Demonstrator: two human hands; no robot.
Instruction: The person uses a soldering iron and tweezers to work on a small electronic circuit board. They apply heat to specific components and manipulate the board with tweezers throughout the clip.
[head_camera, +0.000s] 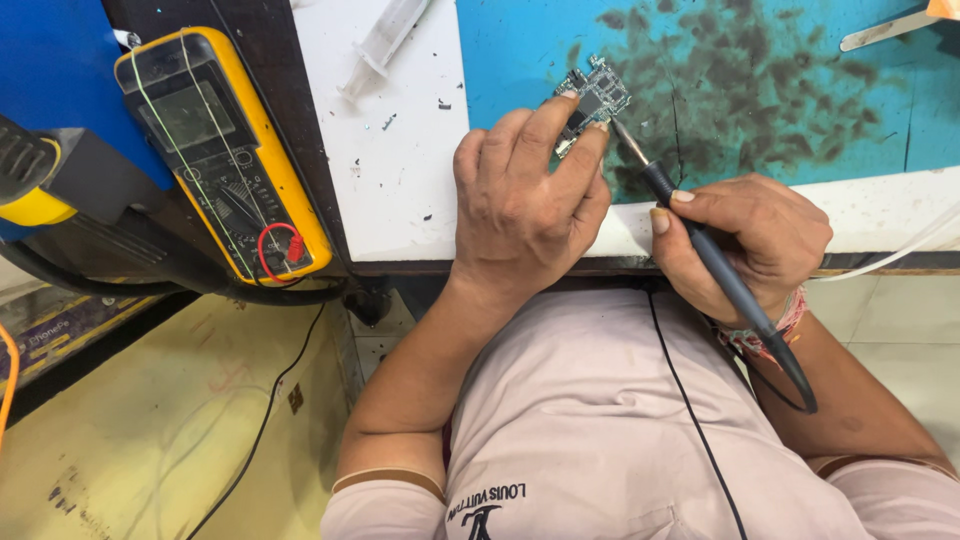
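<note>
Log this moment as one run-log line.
left hand: pins circuit board on blue mat | right hand: holds soldering iron, tip at board edge | multimeter: left, untouched

pale pink short-sleeved shirt (600, 420), red thread bracelet (775, 330) on right wrist.

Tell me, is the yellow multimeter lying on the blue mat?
No, the yellow multimeter lies left of the white table, apart from the blue mat.
</note>
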